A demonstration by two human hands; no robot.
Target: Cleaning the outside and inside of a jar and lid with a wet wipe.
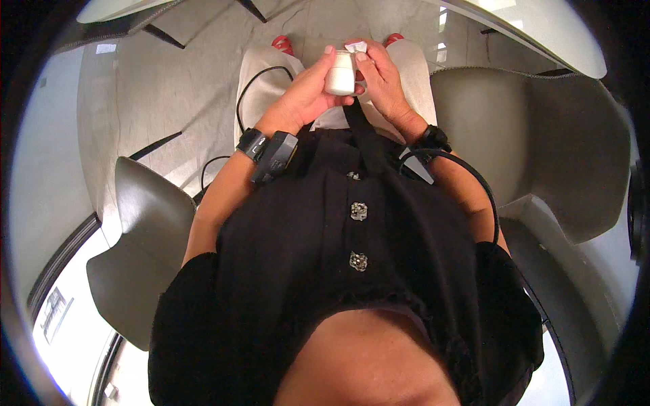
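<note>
A small clear jar with white contents (340, 76) is held upright above my lap. My left hand (310, 89) grips it around its left side and base. In my right hand (382, 76), a crumpled white tissue or wipe (357, 47) is pinched between thumb and fingers by the jar's rim. Some right fingers lie behind the jar, so their contact with it is partly hidden. Both wrists wear dark straps with devices, and black cables run from near them.
A grey chair (152, 243) stands at the left and another grey chair (482, 132) at the right. White tabletop edges (538, 35) cross the upper right and upper left. Thin black legs (157, 144) rest on the grey marbled floor (203, 76).
</note>
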